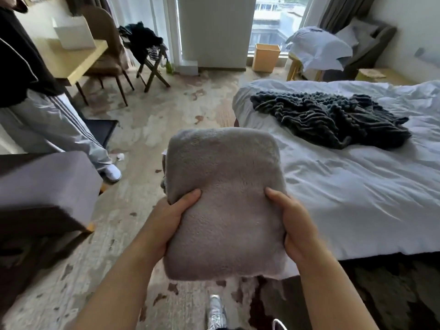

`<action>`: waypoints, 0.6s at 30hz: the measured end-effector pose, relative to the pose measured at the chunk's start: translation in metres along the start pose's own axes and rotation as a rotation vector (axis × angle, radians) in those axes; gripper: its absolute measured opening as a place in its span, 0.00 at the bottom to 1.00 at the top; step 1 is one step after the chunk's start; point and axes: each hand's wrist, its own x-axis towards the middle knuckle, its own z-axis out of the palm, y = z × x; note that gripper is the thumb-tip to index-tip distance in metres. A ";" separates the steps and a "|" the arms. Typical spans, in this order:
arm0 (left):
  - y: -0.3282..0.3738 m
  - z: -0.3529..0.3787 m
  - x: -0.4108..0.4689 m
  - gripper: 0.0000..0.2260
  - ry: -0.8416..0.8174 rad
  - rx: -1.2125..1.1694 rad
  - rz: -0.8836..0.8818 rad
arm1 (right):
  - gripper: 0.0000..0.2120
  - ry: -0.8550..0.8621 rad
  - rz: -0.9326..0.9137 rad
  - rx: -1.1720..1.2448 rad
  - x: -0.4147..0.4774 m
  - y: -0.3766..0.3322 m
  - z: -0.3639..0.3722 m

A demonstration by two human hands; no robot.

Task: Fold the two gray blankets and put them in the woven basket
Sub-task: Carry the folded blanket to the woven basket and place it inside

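A light gray fleece blanket (223, 186), folded into a thick square, is held in the air in front of me above the floor. My left hand (170, 215) grips its left edge and my right hand (294, 219) grips its right edge, thumbs on top. A dark gray ribbed knit blanket (328, 117) lies crumpled and unfolded on the white bed (357, 186) to the right. A tan woven basket (265, 57) stands on the floor by the window at the far side of the room.
A person in gray striped trousers (47, 125) stands at the left beside a desk (71, 60) and chairs. A gray ottoman (45, 186) sits at near left. A folding stool with dark clothes (147, 51) stands near the window. Carpeted floor runs from me to the basket.
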 end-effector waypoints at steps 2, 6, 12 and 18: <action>0.030 -0.010 0.041 0.25 0.056 0.008 0.007 | 0.13 -0.043 0.003 -0.012 0.053 -0.021 0.026; 0.082 -0.038 0.105 0.18 0.157 0.022 0.065 | 0.13 -0.109 0.004 -0.065 0.141 -0.053 0.081; 0.133 -0.090 0.219 0.23 0.226 -0.021 0.059 | 0.16 -0.215 0.063 -0.131 0.267 -0.069 0.154; 0.183 -0.137 0.389 0.21 0.150 -0.083 -0.008 | 0.10 -0.099 0.050 -0.186 0.406 -0.092 0.212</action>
